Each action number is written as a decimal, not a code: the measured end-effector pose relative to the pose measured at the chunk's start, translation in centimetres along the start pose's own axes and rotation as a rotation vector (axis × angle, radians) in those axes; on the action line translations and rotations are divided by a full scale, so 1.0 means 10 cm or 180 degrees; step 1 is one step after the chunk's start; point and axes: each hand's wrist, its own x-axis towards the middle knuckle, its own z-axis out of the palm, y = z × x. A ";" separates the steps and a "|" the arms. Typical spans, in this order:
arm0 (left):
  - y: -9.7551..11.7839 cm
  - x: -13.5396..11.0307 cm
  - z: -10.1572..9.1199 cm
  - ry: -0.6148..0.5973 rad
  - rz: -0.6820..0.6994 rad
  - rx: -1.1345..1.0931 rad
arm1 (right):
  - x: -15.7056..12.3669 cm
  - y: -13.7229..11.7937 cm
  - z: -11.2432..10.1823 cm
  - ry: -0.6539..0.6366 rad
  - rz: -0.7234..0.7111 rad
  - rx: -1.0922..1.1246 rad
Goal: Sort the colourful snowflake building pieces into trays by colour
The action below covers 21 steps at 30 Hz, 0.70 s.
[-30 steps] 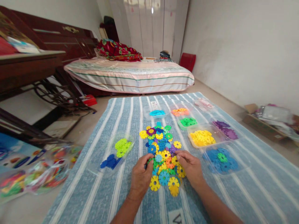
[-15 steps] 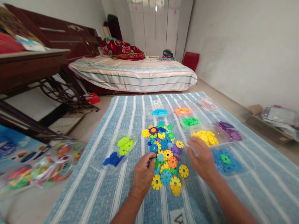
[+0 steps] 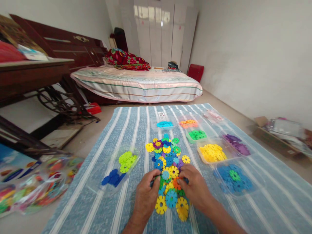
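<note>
A pile of notched plastic snowflake discs [image 3: 171, 198] in mixed colours lies on the striped cloth. At the pile's left side my left hand [image 3: 147, 192] is closed, with the dark edge of a blue disc [image 3: 154, 180] between thumb and fingers. Across from it, my right hand [image 3: 197, 188] is pinched over the pile's right side beside an orange disc [image 3: 176, 184]. A small dark blue disc [image 3: 186, 179] shows at its fingertips, mostly hidden. To the right, a clear tub of yellow discs [image 3: 212, 152] sits near a tub of blue discs [image 3: 235, 178] with one green on top.
Tubs of light blue [image 3: 165, 124], orange [image 3: 188, 123], green [image 3: 197, 135] and purple discs [image 3: 236, 144] stand farther back. On the left is a tub with lime and dark blue discs [image 3: 113, 177]. Bagged toys [image 3: 51, 182] lie left of the cloth [image 3: 107, 143], a cardboard box [image 3: 273, 136] right.
My right hand has moved left and down from beside the yellow tub to the pile, and its fingers have closed. My left hand stays at the pile. The view has tilted up slightly.
</note>
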 end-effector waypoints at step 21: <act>-0.01 -0.03 0.01 -0.0082 0.0039 -0.0049 | 0.97 0.05 -0.39 -0.0414 -0.0060 -0.0607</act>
